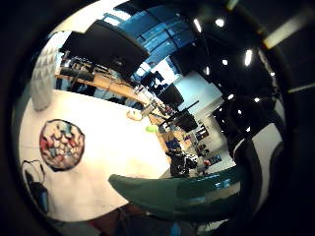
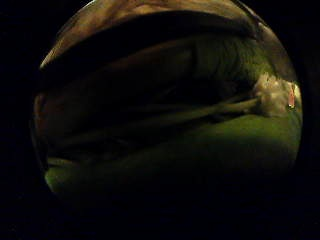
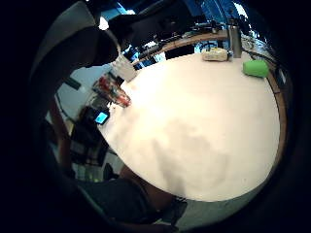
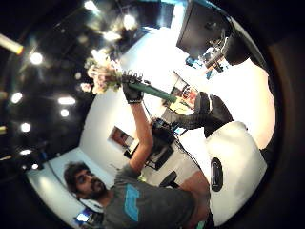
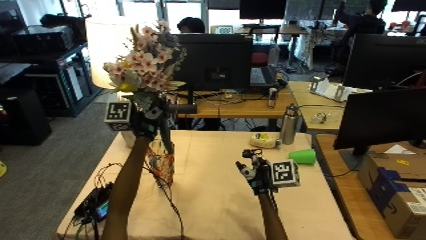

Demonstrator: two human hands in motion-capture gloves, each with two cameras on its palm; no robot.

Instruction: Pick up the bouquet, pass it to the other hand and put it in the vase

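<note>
Starting on the left: bouquet (image 5: 143, 62) held way up in the air, well above the table, with left hand (image 5: 148, 124) curled round the green stems just under the blooms and pink and cream heads fanning out overhead. Gripped that close to the flowers, with the long stem ends hanging below the fist, so probably prone to swinging wide and missing the opening on the way down. Almost straight underneath, partly hidden behind the forearm: vase (image 5: 163, 167), patterned in reds and blues. Looks pretty tippable by a sideways knock from stems or wrist. Also thin cables trailing across the table close by, ready to snag. Over to the right, right hand (image 5: 256, 175) hovering just above the table, fingers loosely spread, holding nothing, well apart from the bouquet. Guessing the handoff across that gap to be the dodgy bit: catching only a few stems, or letting go on the left too early, then a dropped bunch or shed petals. On to the surface: pale wooden table (image 5: 213, 200), small black device (image 5: 96, 207) with cables at the left edge, then a pale round thing (image 5: 265, 141), a metal bottle (image 5: 288, 125) and a green cup (image 5: 303, 156) on its side toward the far right corner, all well apart from the vase. Room-wise: open office, dark shelving (image 5: 46, 60) on the left, black monitor (image 5: 213, 62) on the next desk straight behind, another big monitor (image 5: 383, 117) on the right, cardboard boxes (image 5: 396, 185) below it.
</note>
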